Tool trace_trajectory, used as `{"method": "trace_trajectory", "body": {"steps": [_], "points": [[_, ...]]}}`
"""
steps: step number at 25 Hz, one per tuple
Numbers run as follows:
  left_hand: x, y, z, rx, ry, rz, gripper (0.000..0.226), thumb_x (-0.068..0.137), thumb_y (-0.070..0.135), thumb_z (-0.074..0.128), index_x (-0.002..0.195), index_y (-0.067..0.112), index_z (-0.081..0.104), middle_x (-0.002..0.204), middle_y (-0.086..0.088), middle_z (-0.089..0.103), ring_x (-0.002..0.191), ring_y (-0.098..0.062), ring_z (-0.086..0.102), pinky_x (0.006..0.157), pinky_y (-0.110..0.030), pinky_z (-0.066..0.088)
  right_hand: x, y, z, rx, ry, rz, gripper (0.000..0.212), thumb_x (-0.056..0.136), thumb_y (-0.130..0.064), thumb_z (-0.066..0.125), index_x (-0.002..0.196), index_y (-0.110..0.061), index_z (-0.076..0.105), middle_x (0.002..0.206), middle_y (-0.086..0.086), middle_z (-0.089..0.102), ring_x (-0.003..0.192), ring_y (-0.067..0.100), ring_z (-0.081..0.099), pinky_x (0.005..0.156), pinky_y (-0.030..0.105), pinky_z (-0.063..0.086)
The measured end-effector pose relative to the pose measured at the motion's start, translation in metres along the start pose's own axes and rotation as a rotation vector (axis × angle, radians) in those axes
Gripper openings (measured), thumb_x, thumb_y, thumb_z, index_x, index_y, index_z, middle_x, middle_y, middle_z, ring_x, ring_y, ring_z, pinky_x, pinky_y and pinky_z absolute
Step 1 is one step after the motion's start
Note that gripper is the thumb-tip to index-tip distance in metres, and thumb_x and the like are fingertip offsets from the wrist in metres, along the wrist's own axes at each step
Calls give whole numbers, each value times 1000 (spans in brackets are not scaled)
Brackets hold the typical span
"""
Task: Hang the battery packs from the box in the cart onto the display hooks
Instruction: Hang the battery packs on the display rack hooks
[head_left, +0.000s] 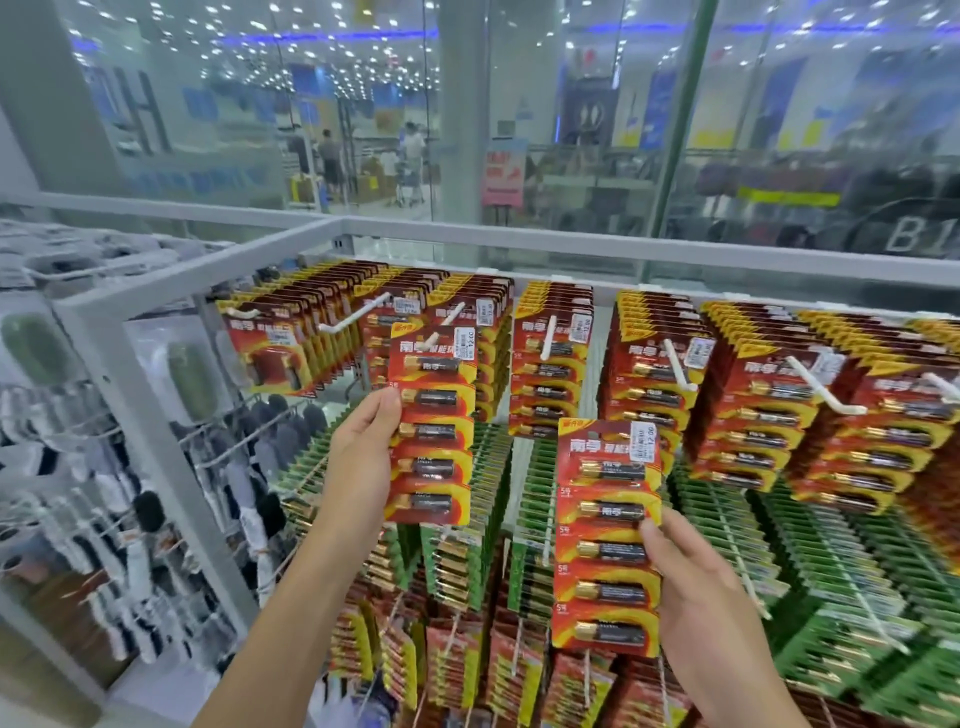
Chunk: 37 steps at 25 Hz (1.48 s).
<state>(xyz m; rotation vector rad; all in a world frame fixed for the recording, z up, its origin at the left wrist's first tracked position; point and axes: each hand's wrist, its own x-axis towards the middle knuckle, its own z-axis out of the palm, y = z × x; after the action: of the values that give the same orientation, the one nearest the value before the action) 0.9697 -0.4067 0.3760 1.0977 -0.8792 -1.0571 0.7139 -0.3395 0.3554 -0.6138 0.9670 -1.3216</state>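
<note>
My left hand (366, 447) grips a red and yellow battery pack (434, 423) by its left edge, raised so its top sits at the tip of a white display hook (451, 318) in the top row. My right hand (691, 577) holds a second, identical battery pack (605, 535) by its right edge, lower down and in front of the green packs. Both packs are upright strips of several batteries with a price sticker at the top right. The cart and box are out of view.
Top-row white hooks (675, 364) carry dense stacks of red packs; green packs (779, 530) and more red ones hang below. A grey metal frame (171, 280) borders the rack at left, with socks (130, 519) hanging beyond it. Glass wall behind.
</note>
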Motion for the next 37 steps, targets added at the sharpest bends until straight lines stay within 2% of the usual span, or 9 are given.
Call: {"method": "trace_trajectory", "body": {"steps": [2, 7, 12, 16, 19, 22, 29, 34, 37], "points": [[18, -2, 10, 26, -21, 0, 34, 111, 37, 43, 112, 21, 74, 101, -9, 80, 85, -31, 78, 74, -50, 64, -4, -5, -2, -22, -1, -21, 38, 84, -22, 64, 120, -17, 69, 109, 8, 79, 92, 27, 78, 83, 50, 54], [73, -12, 29, 120, -8, -20, 37, 111, 42, 42, 114, 18, 70, 102, -7, 81, 90, -30, 79, 85, -54, 62, -15, -22, -10, -39, 3, -128, 39, 83, -23, 63, 120, -18, 70, 110, 5, 79, 93, 23, 78, 75, 43, 59], [95, -19, 33, 55, -17, -20, 34, 112, 34, 43, 105, 17, 73, 91, -7, 81, 72, -22, 78, 58, -34, 62, -15, -36, -16, -65, 29, -214, 36, 88, -24, 62, 123, -18, 70, 112, 5, 78, 97, 27, 77, 81, 52, 63], [99, -27, 29, 90, -8, 41, 27, 109, 36, 51, 104, 20, 72, 94, 1, 81, 86, -20, 79, 65, -31, 62, -10, -37, -14, -90, 62, -214, 33, 99, -22, 59, 131, -18, 67, 118, 4, 77, 105, 27, 75, 91, 52, 56], [100, -34, 24, 146, -2, 101, 25, 106, 41, 56, 101, 22, 73, 93, 0, 80, 89, -23, 77, 80, -44, 64, -11, -35, -14, -95, 66, -226, 31, 100, -20, 57, 128, -17, 68, 115, 4, 77, 102, 27, 76, 87, 50, 56], [103, -42, 17, 199, 2, 157, 25, 102, 50, 60, 96, 31, 75, 100, -9, 77, 96, -33, 74, 91, -63, 58, -10, -33, -18, -50, 87, -220, 41, 98, -23, 60, 139, -18, 61, 122, 5, 75, 109, 29, 73, 96, 56, 55], [110, -54, 10, 262, 11, 215, 22, 99, 54, 60, 97, 37, 74, 104, -9, 75, 100, -36, 72, 94, -64, 56, 11, -34, -7, -120, 108, -262, 23, 105, -22, 52, 118, -20, 71, 110, 8, 78, 97, 30, 77, 81, 50, 60], [117, -61, 7, 307, 51, 192, 44, 91, 66, 60, 113, 31, 71, 112, 4, 75, 109, -23, 70, 100, -56, 55, 59, -41, -2, -241, 156, -336, 24, 108, -26, 50, 118, -17, 70, 113, 10, 77, 100, 32, 75, 88, 56, 60], [108, -59, 7, 320, 69, 196, 32, 101, 50, 58, 122, 28, 67, 117, 5, 72, 112, -20, 68, 103, -52, 54, 76, -39, -12, -324, 196, -358, 24, 104, -39, 57, 107, -25, 76, 116, 7, 76, 104, 26, 74, 93, 51, 58]]}}
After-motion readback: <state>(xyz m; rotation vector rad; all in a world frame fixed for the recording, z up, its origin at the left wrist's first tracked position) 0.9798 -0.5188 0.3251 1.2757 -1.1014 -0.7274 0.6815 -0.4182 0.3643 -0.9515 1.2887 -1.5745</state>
